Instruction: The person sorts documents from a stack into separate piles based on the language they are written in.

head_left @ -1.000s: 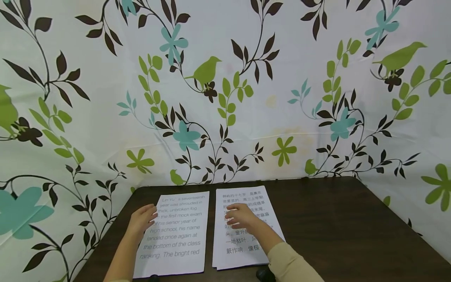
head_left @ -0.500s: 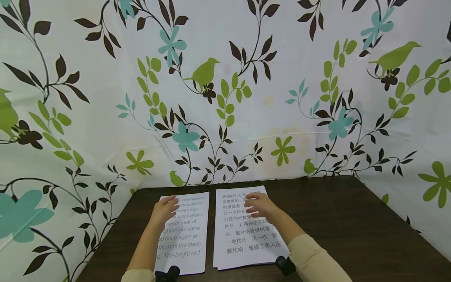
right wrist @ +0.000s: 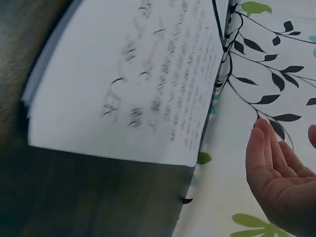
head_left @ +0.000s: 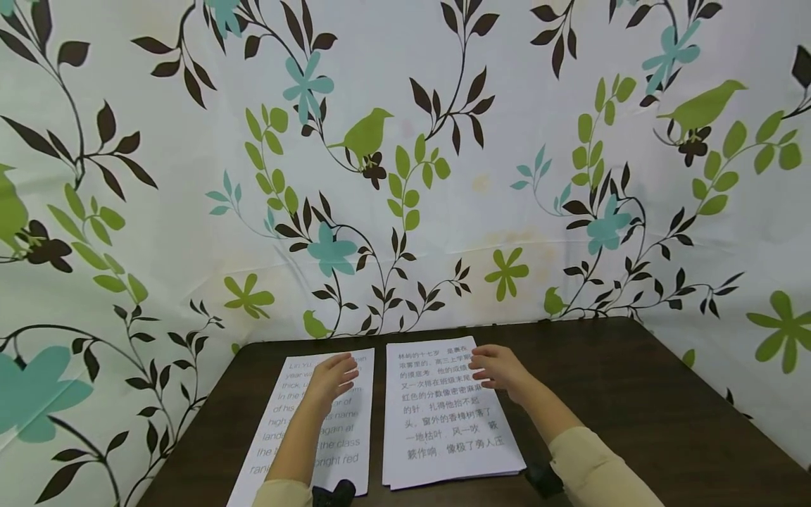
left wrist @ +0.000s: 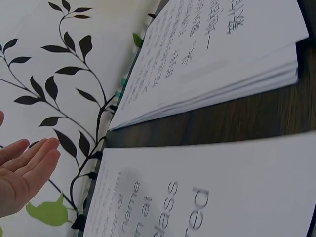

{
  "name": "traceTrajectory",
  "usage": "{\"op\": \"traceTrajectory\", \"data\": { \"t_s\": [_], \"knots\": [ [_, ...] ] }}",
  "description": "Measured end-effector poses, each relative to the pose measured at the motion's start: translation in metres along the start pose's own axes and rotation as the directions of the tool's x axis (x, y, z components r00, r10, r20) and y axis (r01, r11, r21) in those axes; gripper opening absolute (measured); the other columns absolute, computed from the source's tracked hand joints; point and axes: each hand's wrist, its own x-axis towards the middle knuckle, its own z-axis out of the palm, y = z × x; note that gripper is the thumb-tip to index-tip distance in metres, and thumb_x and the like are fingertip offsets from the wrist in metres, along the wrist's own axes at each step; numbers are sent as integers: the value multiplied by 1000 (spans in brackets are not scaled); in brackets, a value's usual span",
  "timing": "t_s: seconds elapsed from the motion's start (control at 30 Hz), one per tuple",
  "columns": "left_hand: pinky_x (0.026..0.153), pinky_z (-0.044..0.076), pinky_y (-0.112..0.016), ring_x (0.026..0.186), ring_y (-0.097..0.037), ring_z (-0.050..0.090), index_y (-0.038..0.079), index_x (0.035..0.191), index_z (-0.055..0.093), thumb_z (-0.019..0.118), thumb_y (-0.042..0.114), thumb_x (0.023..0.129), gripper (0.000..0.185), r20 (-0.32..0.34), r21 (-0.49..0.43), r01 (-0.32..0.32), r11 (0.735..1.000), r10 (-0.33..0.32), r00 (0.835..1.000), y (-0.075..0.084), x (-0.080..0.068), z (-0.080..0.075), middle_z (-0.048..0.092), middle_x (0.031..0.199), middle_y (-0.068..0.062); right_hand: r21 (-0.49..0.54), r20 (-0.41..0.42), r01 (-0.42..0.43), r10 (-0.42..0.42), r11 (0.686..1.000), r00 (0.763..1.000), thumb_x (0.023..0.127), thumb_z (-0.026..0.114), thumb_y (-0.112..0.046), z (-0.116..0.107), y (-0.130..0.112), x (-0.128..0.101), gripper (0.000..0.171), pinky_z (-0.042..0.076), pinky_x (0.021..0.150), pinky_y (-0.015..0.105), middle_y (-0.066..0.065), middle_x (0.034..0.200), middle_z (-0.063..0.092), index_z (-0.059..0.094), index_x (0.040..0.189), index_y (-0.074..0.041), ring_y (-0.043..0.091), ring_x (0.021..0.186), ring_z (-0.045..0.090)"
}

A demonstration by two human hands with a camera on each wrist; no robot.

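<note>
Two printed items lie side by side on a dark wooden table (head_left: 633, 408). The left one is a single sheet with English text (head_left: 288, 433) (left wrist: 207, 187). The right one is a stack of sheets with Chinese text (head_left: 443, 422) (left wrist: 222, 54) (right wrist: 133, 84). My left hand (head_left: 334, 377) (left wrist: 22, 175) hovers over the upper right part of the English sheet, fingers straight and holding nothing. My right hand (head_left: 500, 370) (right wrist: 281, 177) is over the stack's upper right corner, fingers extended and empty. Whether either hand touches the paper is unclear.
A floral cloth backdrop with birds and leaves (head_left: 405, 162) rises behind and to both sides of the table. The right half of the table shows bare wood. Dark wrist-camera mounts (head_left: 541, 479) sit at my forearms near the front edge.
Both hands have slid to the right and toward the far edge of the papers. The left moved from the sheet's left margin to its upper right; the right moved across the stack to its right corner.
</note>
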Motion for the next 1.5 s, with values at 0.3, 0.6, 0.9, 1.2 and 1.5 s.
{"op": "traceTrajectory", "data": {
  "t_s": [0.3,0.6,0.9,1.2,1.5],
  "knots": [
    [80,43,-40,102,-36,49,-7,122,39,49,21,86,46,63,15,30,999,-31,998,8,-19,26,46,116,-26,13,-61,6,-5,1000,998,85,51,-17,-16,27,-3,39,47,71,40,15,95,58,46,115,7,31,84,56],
    [81,41,-43,104,-41,44,-13,122,36,49,23,86,52,133,102,69,992,-82,988,-10,-25,43,44,114,-30,-28,-101,-38,35,999,994,85,49,-14,-27,53,-10,37,45,71,43,26,104,52,46,111,12,36,89,53],
    [80,41,-46,105,-44,41,-16,122,31,48,17,86,51,117,98,101,990,-112,987,-19,-28,55,38,117,-33,5,-90,-96,96,995,991,86,47,-14,-17,70,-17,40,46,69,43,28,107,48,42,114,13,36,92,50],
    [77,43,-45,103,-42,43,-15,120,35,48,16,85,49,82,109,107,988,-117,990,-21,-26,62,43,113,-30,9,-99,-80,81,997,992,84,49,-13,-10,74,-20,40,47,67,43,28,106,49,43,111,16,33,88,51],
    [79,42,-45,103,-39,44,-11,116,43,47,17,85,42,70,128,81,989,-90,993,-21,-24,70,47,112,-26,-28,-132,-72,67,997,989,84,46,-10,-10,70,-24,37,46,68,43,26,100,51,45,108,18,33,86,51]
  ]
}}
